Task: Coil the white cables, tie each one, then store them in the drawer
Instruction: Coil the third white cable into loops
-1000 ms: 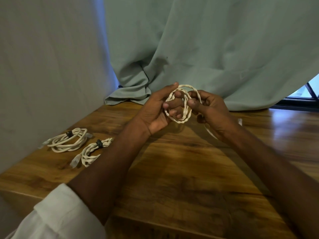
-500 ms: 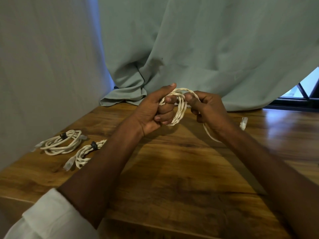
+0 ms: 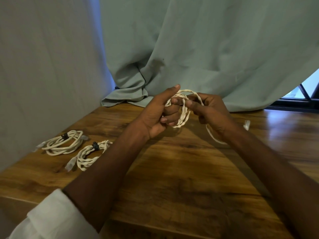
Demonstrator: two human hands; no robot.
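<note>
Narrowed since 1.0 s ago: twisted white cable coil (image 3: 181, 111), now upright oval at frame centre; left hand (image 3: 158, 116) fingers curled through it, right hand (image 3: 207, 109) pinching top strand.

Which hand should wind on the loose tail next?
Right, probably. The right hand already pinches the tail; the left hand grips the coil.

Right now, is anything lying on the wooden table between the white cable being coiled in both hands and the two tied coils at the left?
Nothing visible: bare wooden table separates the white twisted cable from the two tied white coils, apart from the left forearm crossing above it.
</note>
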